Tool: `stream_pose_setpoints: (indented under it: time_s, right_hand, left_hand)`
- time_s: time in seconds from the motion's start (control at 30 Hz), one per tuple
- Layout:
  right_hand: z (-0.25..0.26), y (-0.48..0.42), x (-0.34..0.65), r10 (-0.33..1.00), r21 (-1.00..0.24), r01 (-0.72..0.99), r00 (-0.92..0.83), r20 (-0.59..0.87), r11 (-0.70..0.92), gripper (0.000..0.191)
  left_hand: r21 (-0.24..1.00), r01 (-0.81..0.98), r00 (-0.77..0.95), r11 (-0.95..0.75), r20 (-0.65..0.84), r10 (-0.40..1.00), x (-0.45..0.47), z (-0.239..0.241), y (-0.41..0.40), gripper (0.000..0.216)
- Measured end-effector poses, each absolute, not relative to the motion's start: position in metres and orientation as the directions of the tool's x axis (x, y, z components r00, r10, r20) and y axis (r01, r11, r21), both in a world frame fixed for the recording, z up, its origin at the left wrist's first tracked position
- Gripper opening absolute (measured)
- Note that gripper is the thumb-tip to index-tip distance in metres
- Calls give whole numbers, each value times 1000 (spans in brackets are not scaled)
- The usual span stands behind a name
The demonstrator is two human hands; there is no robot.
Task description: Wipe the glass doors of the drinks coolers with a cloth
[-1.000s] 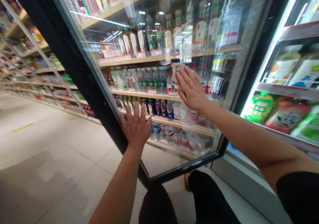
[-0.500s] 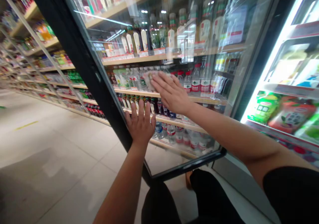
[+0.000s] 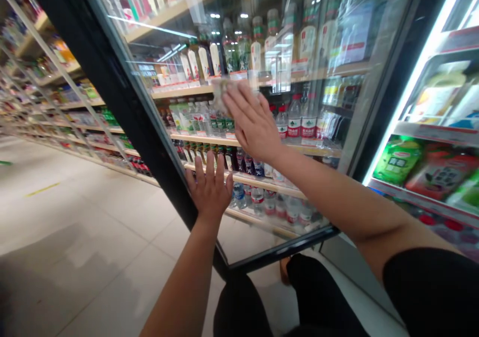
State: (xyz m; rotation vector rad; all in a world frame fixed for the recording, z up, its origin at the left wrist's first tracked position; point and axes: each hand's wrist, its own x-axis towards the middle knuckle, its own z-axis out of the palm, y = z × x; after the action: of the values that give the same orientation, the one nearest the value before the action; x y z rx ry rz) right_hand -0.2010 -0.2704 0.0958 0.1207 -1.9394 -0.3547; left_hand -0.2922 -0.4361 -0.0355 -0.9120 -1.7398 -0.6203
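Note:
A glass cooler door [image 3: 329, 42] with a black frame [image 3: 112, 82] stands swung open in front of me. My left hand [image 3: 209, 189] lies flat on the glass near the frame's lower edge, fingers stretched out. My right hand [image 3: 252, 122] presses a pale cloth [image 3: 220, 90] against the glass higher up, fingers spread over it; only the cloth's top edge shows past the fingertips. Through the glass I see store shelves with bottles.
The lit cooler interior [image 3: 430, 162] with green and red drink packs is at the right. Long store shelves [image 3: 67, 112] run along the aisle at the left. Pale tiled floor [image 3: 75, 237] lies below. My dark-clad knees [image 3: 299, 302] are at the bottom.
My right hand with the cloth has slid left across the glass and then a little upward. My left hand has stayed flat in about the same place.

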Motion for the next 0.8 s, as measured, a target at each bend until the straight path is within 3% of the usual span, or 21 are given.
stream_pose_setpoints:
  time_s: [0.07,0.1,0.23,0.3,0.43,0.53,0.7,0.8]
  right_hand:
    - [94,-266,-202,-194,246,114,-340,920,963,63]
    - [88,-264,-201,-226,276,102,-344,911,956,63]
    - [58,-258,-195,-527,556,-85,-462,713,827,57]
    - [63,-251,-190,-560,586,-125,-501,659,801,57]
    - [89,-235,-181,-330,376,37,-406,852,926,59]
    - [78,-229,-178,-195,232,65,-360,912,970,62]
    - [49,-213,-173,-415,423,-84,-438,797,902,64]
    - [67,-193,-169,-289,313,7,-372,882,950,64]
  left_hand:
    - [-11,817,-189,577,940,284,-291,-34,-437,58]
    - [-8,817,-193,576,938,287,-291,-34,-437,58]
    - [-27,815,-177,579,940,293,-293,-35,-437,57]
    - [-34,811,-168,584,943,288,-294,-35,-437,57]
    - [-25,814,-168,580,946,277,-293,-35,-437,61]
    - [-57,795,-149,604,947,286,-293,-35,-437,61]
    - [-79,782,-130,618,949,287,-295,-36,-437,61]
    - [-41,796,-166,604,945,283,-295,-36,-438,61]
